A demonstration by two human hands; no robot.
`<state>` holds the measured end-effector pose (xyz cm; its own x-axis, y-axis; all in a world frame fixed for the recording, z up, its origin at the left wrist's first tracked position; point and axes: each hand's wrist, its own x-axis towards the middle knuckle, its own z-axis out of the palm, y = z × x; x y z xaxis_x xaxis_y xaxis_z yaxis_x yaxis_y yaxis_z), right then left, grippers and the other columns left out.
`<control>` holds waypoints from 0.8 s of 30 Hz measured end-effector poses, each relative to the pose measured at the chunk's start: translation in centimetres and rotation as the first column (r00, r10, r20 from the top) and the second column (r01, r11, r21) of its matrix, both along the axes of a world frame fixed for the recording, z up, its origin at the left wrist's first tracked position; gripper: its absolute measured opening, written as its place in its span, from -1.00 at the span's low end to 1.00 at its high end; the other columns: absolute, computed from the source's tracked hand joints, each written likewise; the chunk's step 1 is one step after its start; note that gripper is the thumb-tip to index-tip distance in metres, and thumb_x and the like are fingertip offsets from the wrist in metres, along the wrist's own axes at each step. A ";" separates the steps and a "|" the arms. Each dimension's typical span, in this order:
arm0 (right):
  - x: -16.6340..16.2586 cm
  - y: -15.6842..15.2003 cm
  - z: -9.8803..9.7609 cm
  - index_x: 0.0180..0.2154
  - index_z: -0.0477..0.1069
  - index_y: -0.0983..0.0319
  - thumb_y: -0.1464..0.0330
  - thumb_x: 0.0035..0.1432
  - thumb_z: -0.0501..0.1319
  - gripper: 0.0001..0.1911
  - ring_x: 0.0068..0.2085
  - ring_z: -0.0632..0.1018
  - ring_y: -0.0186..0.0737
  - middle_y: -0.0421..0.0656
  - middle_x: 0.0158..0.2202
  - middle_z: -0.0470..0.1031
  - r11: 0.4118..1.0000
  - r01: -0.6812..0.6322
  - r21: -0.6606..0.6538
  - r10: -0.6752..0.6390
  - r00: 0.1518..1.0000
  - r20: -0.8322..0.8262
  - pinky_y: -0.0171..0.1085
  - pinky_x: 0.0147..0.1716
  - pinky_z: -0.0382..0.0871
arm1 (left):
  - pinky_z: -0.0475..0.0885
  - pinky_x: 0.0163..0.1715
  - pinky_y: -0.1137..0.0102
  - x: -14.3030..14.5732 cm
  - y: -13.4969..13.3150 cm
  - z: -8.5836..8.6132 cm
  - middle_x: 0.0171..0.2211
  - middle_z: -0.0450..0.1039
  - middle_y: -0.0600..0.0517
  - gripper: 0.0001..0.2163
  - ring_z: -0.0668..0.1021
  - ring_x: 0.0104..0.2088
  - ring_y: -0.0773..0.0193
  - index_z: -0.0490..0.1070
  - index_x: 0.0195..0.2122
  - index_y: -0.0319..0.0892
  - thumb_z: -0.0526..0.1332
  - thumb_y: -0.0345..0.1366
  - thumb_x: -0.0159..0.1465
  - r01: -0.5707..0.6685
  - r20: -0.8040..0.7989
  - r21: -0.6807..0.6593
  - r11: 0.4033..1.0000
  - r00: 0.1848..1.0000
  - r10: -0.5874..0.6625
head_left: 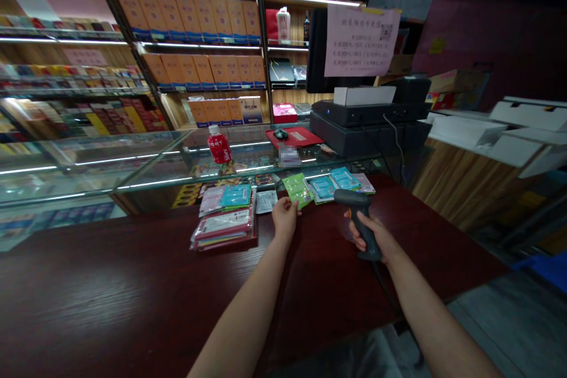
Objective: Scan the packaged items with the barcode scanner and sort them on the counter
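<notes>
My right hand (374, 239) is wrapped round the grip of a dark handheld barcode scanner (359, 212), whose head points toward the packets ahead. My left hand (284, 217) pinches the near corner of a green flat packet (297, 188) lying on the dark red counter (133, 283). Beside the green packet lie teal and pink packets (334, 182). To the left sits a stack of flat packets (225, 218) with a teal one on top, and a small grey packet (266, 201) lies between.
A glass display case (110, 159) runs along the far edge, with a red-labelled bottle (218, 146) and a red mouse pad with mouse (292, 136) on it. A black register with printer (367, 121) stands at the right. Shelves of boxed goods fill the back wall.
</notes>
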<state>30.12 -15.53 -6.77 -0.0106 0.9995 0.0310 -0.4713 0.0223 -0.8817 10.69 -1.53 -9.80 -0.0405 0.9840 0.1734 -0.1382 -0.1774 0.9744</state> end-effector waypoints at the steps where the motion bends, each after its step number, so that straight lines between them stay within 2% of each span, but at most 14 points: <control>1: -0.1 -0.1 0.0 -0.23 0.40 0.22 0.16 0.08 0.27 -0.70 -0.74 0.27 -0.46 -0.29 -0.62 0.35 1.000 -0.030 -0.005 0.030 0.999 0.016 -0.46 -0.80 0.13 | 0.39 -0.60 0.49 0.0 0.0 -0.1 -0.52 0.45 0.06 -0.82 0.50 -0.56 0.35 0.35 -0.42 -0.22 0.28 -0.24 0.03 -0.012 0.001 0.002 1.000 1.000 0.012; 5: -0.2 -0.4 0.0 -0.22 0.39 0.22 0.17 0.10 0.26 -0.72 -0.75 0.28 -0.45 -0.28 -0.62 0.36 0.995 -0.094 -0.036 0.096 0.994 0.057 -0.46 -0.81 0.12 | 0.39 -0.58 0.48 0.0 0.0 -0.1 -0.51 0.44 0.07 -0.88 0.48 -0.58 0.37 0.35 -0.41 -0.21 0.23 -0.30 0.06 -0.031 -0.011 0.007 0.999 0.999 0.031; 10: -0.2 -0.5 0.1 -0.25 0.38 0.22 0.16 0.09 0.27 -0.72 -0.76 0.28 -0.45 -0.29 -0.62 0.36 0.992 -0.121 -0.031 0.123 0.991 0.053 -0.46 -0.81 0.11 | 0.35 -0.53 0.49 0.0 -0.2 -0.1 -0.65 0.35 0.12 -0.90 0.45 -0.60 0.38 0.33 -0.54 -0.19 0.18 -0.33 0.09 -0.073 -0.136 0.100 0.992 0.987 0.086; 14: -0.2 -0.5 0.1 -0.24 0.38 0.21 0.16 0.11 0.25 -0.73 -0.76 0.29 -0.45 -0.29 -0.62 0.35 0.992 -0.125 -0.030 0.127 0.990 0.066 -0.45 -0.81 0.11 | 0.37 -0.56 0.48 0.0 -0.1 -0.2 -0.54 0.44 0.07 -0.91 0.49 -0.57 0.36 0.35 -0.45 -0.21 0.22 -0.30 0.08 -0.040 -0.051 0.042 0.998 0.998 0.042; 18: -0.1 -0.4 -0.1 -0.22 0.40 0.22 0.16 0.12 0.24 -0.72 -0.76 0.28 -0.45 -0.29 -0.61 0.36 0.997 -0.082 -0.016 0.083 0.994 0.070 -0.44 -0.81 0.11 | 0.40 -0.57 0.48 0.0 -0.1 -0.3 -0.49 0.47 0.04 -0.85 0.50 -0.56 0.36 0.36 -0.39 -0.21 0.25 -0.26 0.07 -0.014 -0.002 -0.006 1.000 1.000 0.014; 24: 0.3 0.3 -0.5 -0.25 0.42 0.24 0.15 0.12 0.25 -0.72 -0.74 0.27 -0.46 -0.30 -0.63 0.34 0.998 0.061 -0.034 -0.060 0.998 0.014 -0.46 -0.80 0.15 | 0.41 -0.57 0.48 0.0 -0.1 -0.3 -0.47 0.47 0.04 -0.86 0.49 -0.55 0.37 0.36 -0.41 -0.22 0.26 -0.28 0.06 -0.010 0.007 0.009 1.000 1.000 0.010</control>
